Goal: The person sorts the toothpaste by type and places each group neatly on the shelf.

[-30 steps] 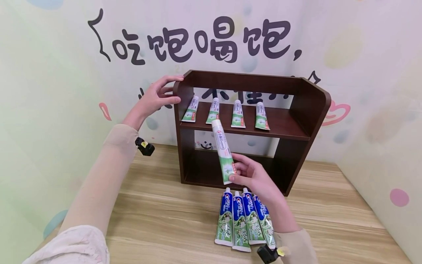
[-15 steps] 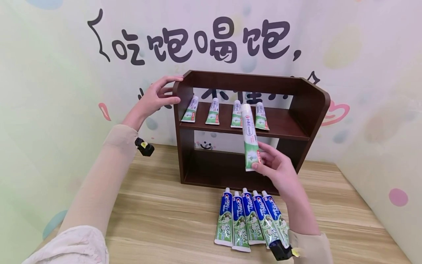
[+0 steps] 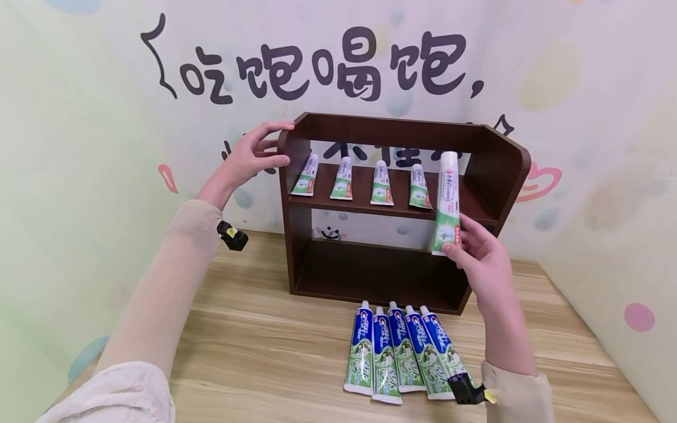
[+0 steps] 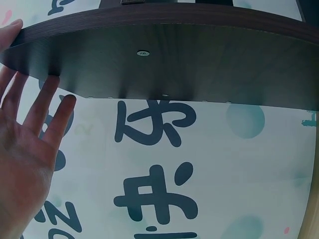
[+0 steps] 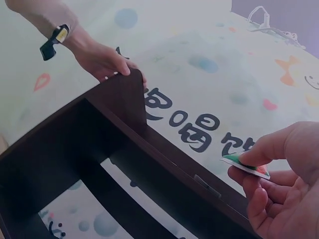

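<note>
My right hand (image 3: 483, 258) pinches the lower end of a white and green toothpaste tube (image 3: 447, 205), cap up, in front of the upper shelf's right part. In the right wrist view, thumb and fingers press the flat end of that tube (image 5: 246, 166). Several matching toothpaste tubes (image 3: 382, 183) stand leaning in a spaced row on the upper board. My left hand (image 3: 251, 154) grips the upper left side panel of the dark brown shelf (image 3: 381, 202). In the left wrist view, the left hand (image 4: 30, 134) spans the panel (image 4: 164, 64), thumb at one edge, fingertips at the other.
Several blue and green toothpaste tubes (image 3: 400, 352) lie fanned on the wooden table (image 3: 254, 346) before the shelf, caps toward it. The lower compartment (image 3: 370, 270) holds nothing visible. A printed wall sheet (image 3: 328, 64) rises behind.
My right hand has carried the white and green tube rightward and up, past the row on the shelf. It now points straight up instead of leaning left. The left hand has stayed put.
</note>
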A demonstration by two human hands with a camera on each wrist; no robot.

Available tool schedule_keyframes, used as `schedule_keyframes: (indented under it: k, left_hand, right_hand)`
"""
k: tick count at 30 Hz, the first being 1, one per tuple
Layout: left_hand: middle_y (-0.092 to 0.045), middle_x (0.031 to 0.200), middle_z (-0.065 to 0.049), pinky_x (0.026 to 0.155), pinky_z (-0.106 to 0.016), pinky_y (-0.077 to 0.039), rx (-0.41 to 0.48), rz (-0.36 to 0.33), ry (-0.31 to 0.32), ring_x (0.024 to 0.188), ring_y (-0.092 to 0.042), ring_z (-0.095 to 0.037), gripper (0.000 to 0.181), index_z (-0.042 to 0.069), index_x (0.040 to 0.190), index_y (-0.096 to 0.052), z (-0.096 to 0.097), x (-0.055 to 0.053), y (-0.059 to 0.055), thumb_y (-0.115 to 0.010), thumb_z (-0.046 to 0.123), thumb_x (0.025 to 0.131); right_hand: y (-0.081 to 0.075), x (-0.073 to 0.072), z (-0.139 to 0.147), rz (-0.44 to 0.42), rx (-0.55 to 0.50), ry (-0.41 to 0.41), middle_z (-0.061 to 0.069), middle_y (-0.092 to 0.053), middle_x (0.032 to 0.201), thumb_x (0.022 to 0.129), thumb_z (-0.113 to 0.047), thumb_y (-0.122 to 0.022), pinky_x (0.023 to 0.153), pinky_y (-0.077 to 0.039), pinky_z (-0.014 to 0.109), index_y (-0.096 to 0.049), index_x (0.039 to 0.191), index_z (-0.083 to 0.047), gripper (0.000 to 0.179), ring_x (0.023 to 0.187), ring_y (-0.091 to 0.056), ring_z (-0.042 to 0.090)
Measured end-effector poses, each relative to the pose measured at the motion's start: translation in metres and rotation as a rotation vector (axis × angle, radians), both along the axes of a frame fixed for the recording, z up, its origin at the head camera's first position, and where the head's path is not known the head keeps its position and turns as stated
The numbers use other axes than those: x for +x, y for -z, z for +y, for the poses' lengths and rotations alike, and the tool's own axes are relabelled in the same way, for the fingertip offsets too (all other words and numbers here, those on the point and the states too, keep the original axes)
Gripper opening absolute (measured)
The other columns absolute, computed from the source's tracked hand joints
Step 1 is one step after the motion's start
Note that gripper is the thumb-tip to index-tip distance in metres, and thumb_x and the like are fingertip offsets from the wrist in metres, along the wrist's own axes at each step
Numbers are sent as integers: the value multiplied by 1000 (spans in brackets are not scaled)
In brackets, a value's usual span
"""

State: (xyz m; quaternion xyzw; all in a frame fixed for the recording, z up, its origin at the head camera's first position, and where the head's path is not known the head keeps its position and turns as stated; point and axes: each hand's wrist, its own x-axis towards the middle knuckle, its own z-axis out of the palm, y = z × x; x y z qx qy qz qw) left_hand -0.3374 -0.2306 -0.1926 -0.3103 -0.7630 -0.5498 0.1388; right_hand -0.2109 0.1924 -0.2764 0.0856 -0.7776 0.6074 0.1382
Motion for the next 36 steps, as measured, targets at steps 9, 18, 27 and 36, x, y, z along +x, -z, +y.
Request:
schedule_keyframes:
  k: [9,18,27,36]
  left_hand:
    - [-41,156,1,88,-19,-55,-6,7,3,136,-47,-39,55,17,140,-52,-1,-2,1,-69,6,89]
    - [-41,156,1,89,-18,-55,3,5,5,136,-48,-36,56,16,141,-51,0,-2,1,-69,5,89]
    - [-42,155,1,89,-18,-54,7,10,0,132,-52,-33,56,17,140,-53,-1,-3,2,-69,5,89]
    - [-42,155,2,89,-19,-54,1,16,-4,133,-51,-34,55,19,140,-53,-1,-4,2,-70,6,89]
  right_hand:
    - [-6,-13,18,8,-144,51,-23,-64,100,93,-10,-65,62,-44,11,-41,151,-10,62,81,-54,1]
    - [-13,-24,32,1,-177,74,-20,-63,103,92,-14,-67,61,-45,10,-45,149,-14,61,80,-56,3]
    - [-22,-35,39,-13,-175,91,-19,-64,100,92,-15,-67,59,-45,11,-47,148,-14,60,80,-56,4]
    - [-21,-42,46,-31,-193,78,-20,-67,93,91,-16,-70,56,-45,11,-49,145,-9,59,77,-57,4]
